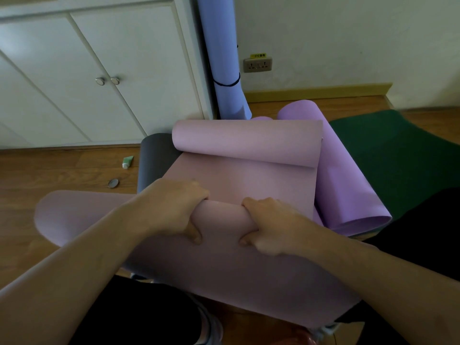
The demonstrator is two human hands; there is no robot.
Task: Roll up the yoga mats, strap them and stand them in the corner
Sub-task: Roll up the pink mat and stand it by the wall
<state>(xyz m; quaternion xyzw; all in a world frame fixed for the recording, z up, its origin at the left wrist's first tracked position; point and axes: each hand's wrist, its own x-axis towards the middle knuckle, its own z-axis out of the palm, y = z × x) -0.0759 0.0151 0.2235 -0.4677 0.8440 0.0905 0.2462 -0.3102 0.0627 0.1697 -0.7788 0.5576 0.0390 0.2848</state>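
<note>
A person kneels on a wooden floor [62,168], looking down at both bare forearms reaching over a pink mat [249,185]. The left hand [174,207] and right hand [271,225] sit side by side, near each other, at the middle of the mat's near roll. Each hand grips the roll, fingers curled over its far side and thumb tucked against its near side. The pink mat's far end curls up into a loose roll of its own.

Under and beside it lie other mats: a purple mat [348,185] to the right, partly rolled; a dark green mat [398,150] flat further right; a dark grey roll [151,160] to the left.

A blue mat [224,53], rolled and bound with a thin black strap [227,83], stands upright in the corner between a white cupboard [99,70] and the wall. The cupboard doors are closed. A small green tube [127,162] and a round disc [113,183] lie on the floor at left.
</note>
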